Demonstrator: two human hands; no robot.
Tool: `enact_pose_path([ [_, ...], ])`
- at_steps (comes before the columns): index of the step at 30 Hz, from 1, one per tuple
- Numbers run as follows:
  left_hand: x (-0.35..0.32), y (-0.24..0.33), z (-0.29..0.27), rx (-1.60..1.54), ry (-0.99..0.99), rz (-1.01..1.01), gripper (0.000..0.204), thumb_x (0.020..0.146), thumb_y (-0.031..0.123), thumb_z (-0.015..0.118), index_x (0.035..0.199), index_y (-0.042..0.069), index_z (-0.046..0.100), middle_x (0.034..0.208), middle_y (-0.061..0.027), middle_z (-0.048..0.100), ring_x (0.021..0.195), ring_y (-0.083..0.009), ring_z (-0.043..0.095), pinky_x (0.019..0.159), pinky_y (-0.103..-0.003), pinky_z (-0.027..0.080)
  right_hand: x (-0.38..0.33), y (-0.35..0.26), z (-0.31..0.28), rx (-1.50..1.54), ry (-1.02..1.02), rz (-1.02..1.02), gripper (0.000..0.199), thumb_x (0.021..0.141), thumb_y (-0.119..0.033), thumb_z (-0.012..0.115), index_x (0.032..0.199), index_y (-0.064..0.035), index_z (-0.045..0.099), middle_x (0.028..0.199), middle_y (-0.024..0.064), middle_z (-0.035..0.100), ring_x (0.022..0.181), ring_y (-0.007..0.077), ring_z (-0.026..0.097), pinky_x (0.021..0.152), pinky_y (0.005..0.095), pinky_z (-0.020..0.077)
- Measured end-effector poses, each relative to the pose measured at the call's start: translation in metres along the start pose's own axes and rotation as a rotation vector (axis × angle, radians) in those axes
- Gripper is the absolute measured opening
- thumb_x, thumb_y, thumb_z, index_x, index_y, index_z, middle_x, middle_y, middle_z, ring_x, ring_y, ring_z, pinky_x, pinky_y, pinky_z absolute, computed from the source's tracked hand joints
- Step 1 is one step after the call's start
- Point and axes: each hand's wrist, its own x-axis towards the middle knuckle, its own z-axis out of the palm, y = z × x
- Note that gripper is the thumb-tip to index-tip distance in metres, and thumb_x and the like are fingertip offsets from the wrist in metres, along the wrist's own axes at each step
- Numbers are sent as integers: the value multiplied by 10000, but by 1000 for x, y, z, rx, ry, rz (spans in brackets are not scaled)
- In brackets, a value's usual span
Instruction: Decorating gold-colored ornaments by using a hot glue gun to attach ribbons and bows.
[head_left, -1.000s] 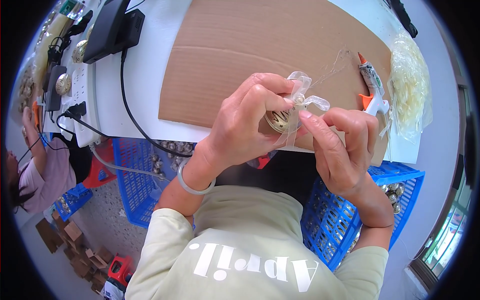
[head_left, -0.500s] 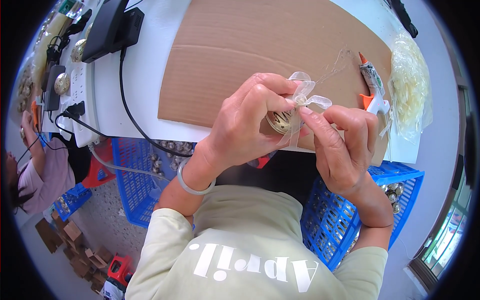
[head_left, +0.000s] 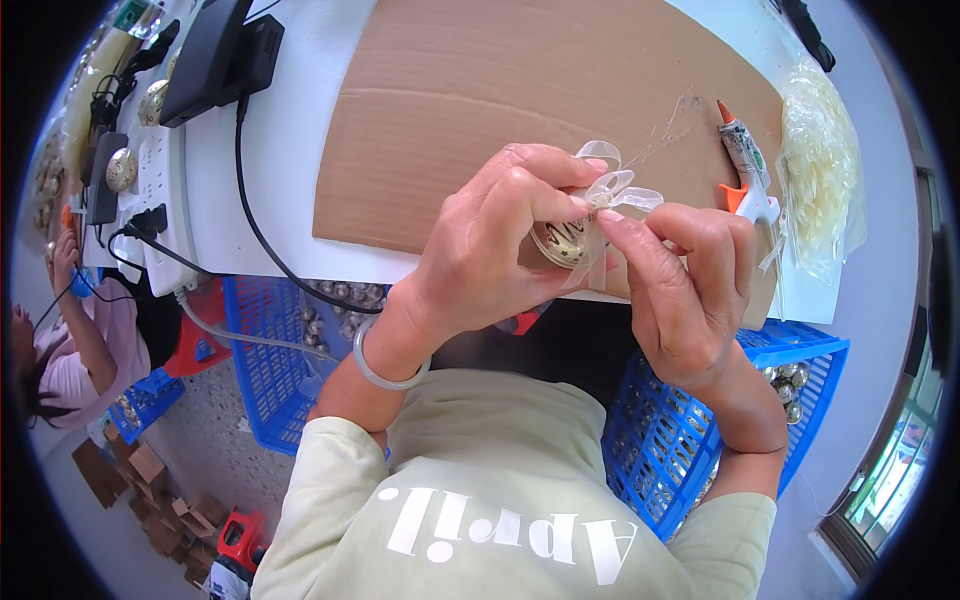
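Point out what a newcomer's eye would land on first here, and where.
Probably the gold bauble with its sheer white bow, near mid-picture, held in the left hand with the right hand's index fingertip at the bow. Next, the orange-tipped glue gun on the right part of the brown cardboard. Lower down, blue baskets flank the person.

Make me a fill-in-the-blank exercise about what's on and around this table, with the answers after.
1. The left hand holds a ball, and the bracelet is on the ____ wrist.
2. The glue gun has a tip coloured ____.
3. The brown sheet on the table is made of ____.
4. The baskets on either side of the person are ____.

Missing words: left; orange; cardboard; blue.
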Motion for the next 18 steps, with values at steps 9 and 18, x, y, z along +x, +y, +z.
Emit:
enact_pose_path([
  [9,1,-1,0,-12,0,4,485,600,0,886,918,31,521,1057,-177,654,968,-303,686,751,-350,605,2,0,-1,3,-5,10,391,716,97,695,1085,-33,715,951,78,580,819,225,497,667,304,406],
  [18,0,1,-12,15,-18,16,492,612,53,910,917,34,524,1050,-176,655,957,-301,679,747,-347,600,6,-11,-1,-8,-45,26,405,754,90,689,1128,-66,695,970,74,558,847,233,497,682,308,412],
])
